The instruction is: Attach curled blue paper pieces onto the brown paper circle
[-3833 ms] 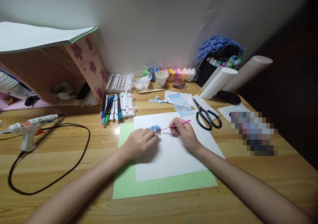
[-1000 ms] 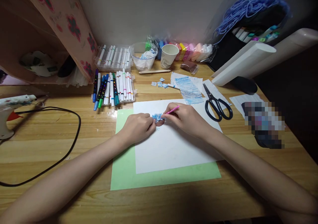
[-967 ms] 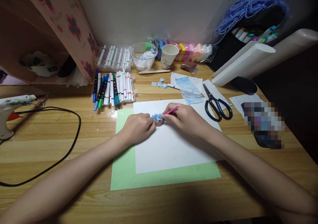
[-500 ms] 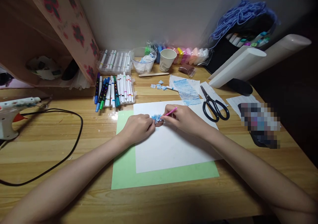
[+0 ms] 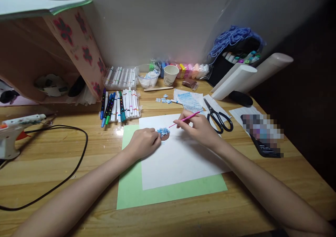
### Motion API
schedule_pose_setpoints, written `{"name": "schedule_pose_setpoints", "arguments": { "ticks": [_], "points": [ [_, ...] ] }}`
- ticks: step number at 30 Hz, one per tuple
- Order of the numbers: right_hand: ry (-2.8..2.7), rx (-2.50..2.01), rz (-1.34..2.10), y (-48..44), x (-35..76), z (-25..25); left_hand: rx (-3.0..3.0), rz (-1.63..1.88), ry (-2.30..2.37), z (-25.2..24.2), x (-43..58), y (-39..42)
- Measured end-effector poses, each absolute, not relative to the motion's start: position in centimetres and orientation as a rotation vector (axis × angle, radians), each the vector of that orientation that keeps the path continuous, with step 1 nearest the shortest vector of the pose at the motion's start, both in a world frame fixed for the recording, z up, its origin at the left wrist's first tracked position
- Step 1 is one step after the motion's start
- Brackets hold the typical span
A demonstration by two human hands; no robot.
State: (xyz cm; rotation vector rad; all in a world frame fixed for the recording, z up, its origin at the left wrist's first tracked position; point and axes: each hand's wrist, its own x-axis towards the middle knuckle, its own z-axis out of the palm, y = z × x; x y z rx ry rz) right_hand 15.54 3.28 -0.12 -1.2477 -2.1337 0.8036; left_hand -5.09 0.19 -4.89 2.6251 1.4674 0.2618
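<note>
My left hand (image 5: 145, 143) rests curled on the white paper (image 5: 178, 160), its fingertips against a small brown disc topped with blue paper bits (image 5: 163, 132). My right hand (image 5: 197, 126) pinches a thin pink stick (image 5: 185, 119), whose tip hangs just right of the disc without touching it. The white paper lies on a green sheet (image 5: 131, 191) on the wooden desk.
Markers (image 5: 120, 105) and a marker tray (image 5: 121, 77) lie behind the paper. Black scissors (image 5: 218, 117), blue-scribbled paper (image 5: 189, 102), a paper cup (image 5: 170, 75), a plastic bowl (image 5: 147, 76), a glue gun (image 5: 13, 133) with black cord (image 5: 68, 174) and a cardboard shelf (image 5: 47, 65) surround it.
My right hand has drawn the pink stick back to the right, away from the blue bits it was touching. The camera has tilted up a little. My left hand stays on the disc.
</note>
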Motion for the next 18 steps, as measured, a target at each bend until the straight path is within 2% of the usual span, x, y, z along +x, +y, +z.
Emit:
{"name": "schedule_pose_setpoints", "arguments": {
  "ticks": [8,14,18],
  "points": [
    [-1.423,-1.196,1.39,3.6,18.7,-5.3,2.644,0.432,1.346,-4.4,-5.5,0.0],
    [-1.276,-1.188,1.251,3.8,19.6,-7.0,2.766,0.895,1.207,-4.7,-5.9,-0.6],
    [-1.265,-1.188,1.218,3.5,18.7,-7.2,2.589,0.762,1.536,-3.4,-5.4,1.2]
  ]
}}
